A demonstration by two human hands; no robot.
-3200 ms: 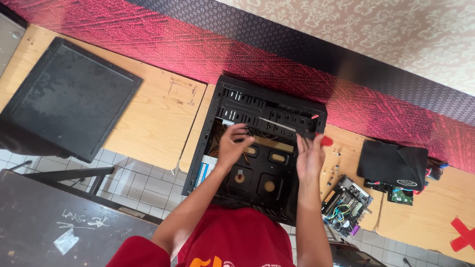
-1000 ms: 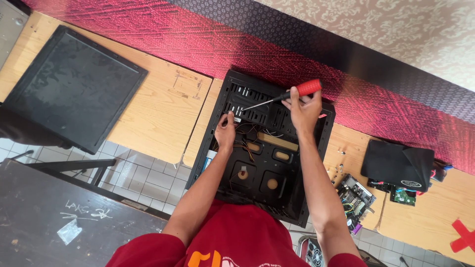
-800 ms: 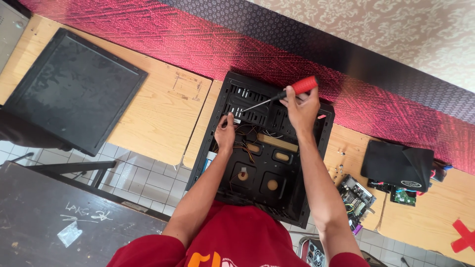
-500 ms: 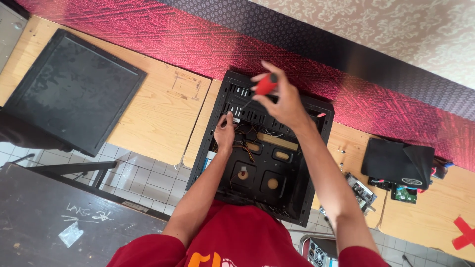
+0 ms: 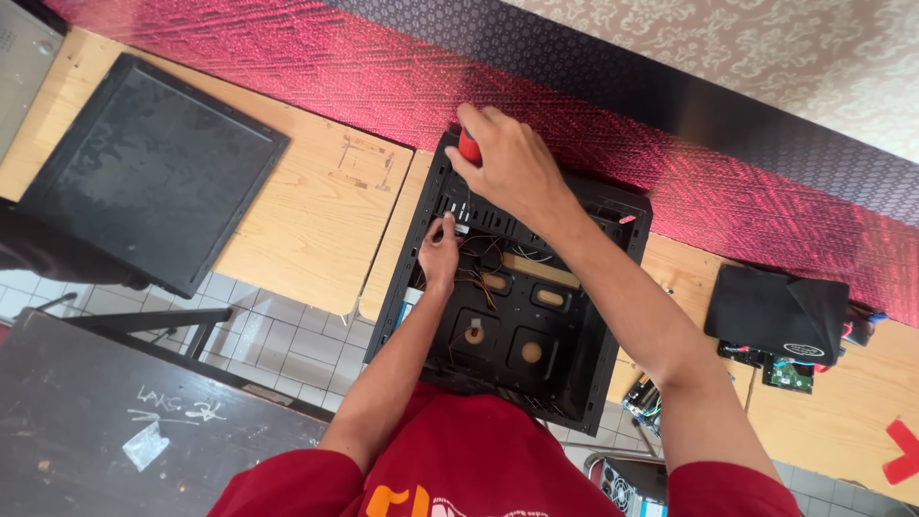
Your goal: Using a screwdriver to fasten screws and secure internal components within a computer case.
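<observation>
Right hand (image 5: 512,168): fist wrapped over the red screwdriver handle (image 5: 468,146), held upright at the far left corner of the open black computer case (image 5: 574,383).
Left hand (image 5: 440,251): fingertips pinched together inside, probably steadying the tip or a screw; hard to tell.
Technique: keep the driver vertical and press straight down.

A small oval white label (image 5: 802,350) sits on the black box (image 5: 775,311) at right; a red tape cross (image 5: 903,450) marks the wooden table (image 5: 316,220).
</observation>
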